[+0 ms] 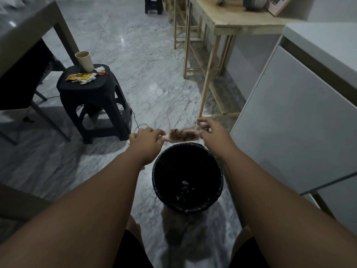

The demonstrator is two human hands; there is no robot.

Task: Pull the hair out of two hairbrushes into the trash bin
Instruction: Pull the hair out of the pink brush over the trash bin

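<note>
A pink hairbrush (183,135) lies level just above the far rim of the black trash bin (158,171), bristles up, with a clump of brown hair (180,134) tangled in them. My left hand (145,139) grips the brush's handle. My right hand (209,130) is at the brush's far end, fingers pinched at its tip; whether they hold hair is too small to tell. The bin is lined with a dark bag and holds a little debris at the bottom. A second brush is not in view.
A black plastic stool (92,97) stands to the left with a beige cup (85,60) and wrappers (81,77) on it. A wooden table (222,26) is behind the bin, a white cabinet (289,122) to the right. A thin cable (173,101) crosses the marble floor.
</note>
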